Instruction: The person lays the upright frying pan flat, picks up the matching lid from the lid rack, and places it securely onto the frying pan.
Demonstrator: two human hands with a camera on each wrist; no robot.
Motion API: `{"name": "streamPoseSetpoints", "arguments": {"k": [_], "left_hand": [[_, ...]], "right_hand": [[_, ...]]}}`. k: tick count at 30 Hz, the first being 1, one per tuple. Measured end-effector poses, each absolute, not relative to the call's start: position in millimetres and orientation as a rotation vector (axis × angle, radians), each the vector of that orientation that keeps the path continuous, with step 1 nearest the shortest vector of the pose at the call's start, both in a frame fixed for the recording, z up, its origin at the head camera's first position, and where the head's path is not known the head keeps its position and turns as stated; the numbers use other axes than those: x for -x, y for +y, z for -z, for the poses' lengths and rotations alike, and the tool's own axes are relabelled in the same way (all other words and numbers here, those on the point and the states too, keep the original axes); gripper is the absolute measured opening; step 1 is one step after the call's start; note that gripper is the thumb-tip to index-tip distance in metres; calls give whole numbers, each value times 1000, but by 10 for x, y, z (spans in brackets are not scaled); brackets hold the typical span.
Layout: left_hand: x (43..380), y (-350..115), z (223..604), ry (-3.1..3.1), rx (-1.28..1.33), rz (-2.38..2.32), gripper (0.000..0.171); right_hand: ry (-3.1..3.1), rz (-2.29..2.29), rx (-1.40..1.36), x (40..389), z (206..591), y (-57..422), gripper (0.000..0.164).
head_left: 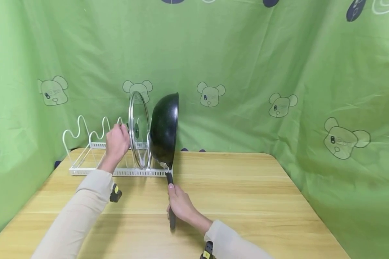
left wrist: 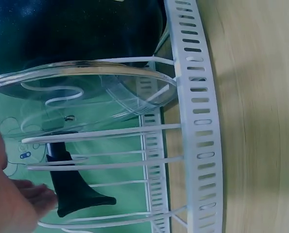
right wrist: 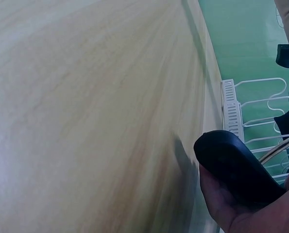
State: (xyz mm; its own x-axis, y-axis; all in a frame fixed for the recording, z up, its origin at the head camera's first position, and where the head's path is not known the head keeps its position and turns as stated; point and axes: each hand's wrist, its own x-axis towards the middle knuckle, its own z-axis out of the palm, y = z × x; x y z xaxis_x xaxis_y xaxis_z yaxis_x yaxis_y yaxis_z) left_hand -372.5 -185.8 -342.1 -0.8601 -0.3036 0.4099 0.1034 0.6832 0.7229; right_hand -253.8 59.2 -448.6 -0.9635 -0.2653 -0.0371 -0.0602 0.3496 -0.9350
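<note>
A black wok stands on edge at the right end of the white rack, its underside facing left. My right hand grips the wok's long black handle, which points down toward the table's front. Just left of the wok, a glass lid with a metal rim is upright between the rack's wires. My left hand is beside the lid's black knob. In the left wrist view its fingers are bent close to the knob's flared end, with the thumb apart; contact is unclear.
White wire dividers rise at the rack's left part. The rack stands at the back left of a wooden table. Green cloth printed with bear heads hangs behind and on both sides. Each sleeve carries a small black device.
</note>
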Motion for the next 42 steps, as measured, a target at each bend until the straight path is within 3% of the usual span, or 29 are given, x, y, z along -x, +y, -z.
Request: {"name": "streamPoseSetpoints", "arguments": {"k": [5,8,14,21,35,42], "left_hand": [[3710,-1940,3478,-2709,-261,1072,85],[3722,-1996,3490,-2808,-236,1141,92],[3740,-2019,3469,-2828,-218,1349,87],[3783,-2002,3444,-2860,-194,1295,67],[3816,-1934,3412,-2900,-360,1277,93],[3843,-1977,3421,-2931,-340,1275,76]], "right_hand": [[2406,1676,288,2525,4493,583,52],[2396,1687,278,2524,4491,586,52],[2403,1685,266,2524,4487,598,51],[2390,1694,269,2522,4483,599,52],[2349,1704,270,2554,4433,610,53],[2345,1691,254,2553,4431,606,52]]}}
